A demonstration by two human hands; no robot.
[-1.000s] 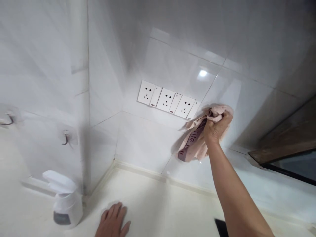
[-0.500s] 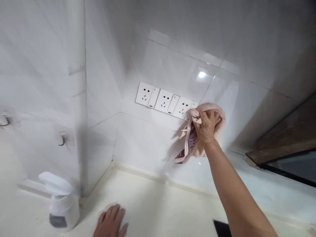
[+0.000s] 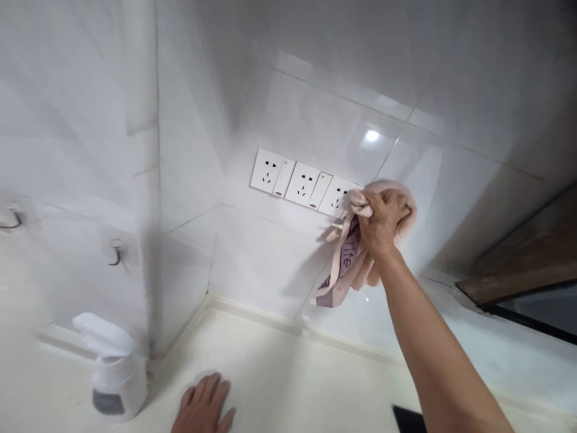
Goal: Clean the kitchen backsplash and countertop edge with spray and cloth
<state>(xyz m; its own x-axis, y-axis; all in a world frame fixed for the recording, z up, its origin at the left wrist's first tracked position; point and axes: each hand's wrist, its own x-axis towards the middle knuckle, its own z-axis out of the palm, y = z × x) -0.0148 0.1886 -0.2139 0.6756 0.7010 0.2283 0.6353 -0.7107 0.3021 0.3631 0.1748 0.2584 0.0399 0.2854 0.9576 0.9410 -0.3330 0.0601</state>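
Observation:
My right hand (image 3: 383,222) is closed round a pink cloth (image 3: 345,264) and presses it against the white tiled wall (image 3: 315,102). The cloth covers the right end of a row of three white wall sockets (image 3: 303,182), and its loose end hangs down below my fist. My left hand (image 3: 202,406) lies flat on the cream countertop (image 3: 293,385) at the bottom, fingers spread, holding nothing.
A white spray bottle (image 3: 112,367) stands on the counter at the lower left, beside the wall corner. Two metal hooks (image 3: 116,252) are stuck on the left wall. A dark window frame (image 3: 523,282) sits at the right, and a black object (image 3: 408,418) shows at the bottom edge.
My right hand has carried the cloth left along the wall onto the right end of the socket row and slightly up. My left hand has stayed on the counter.

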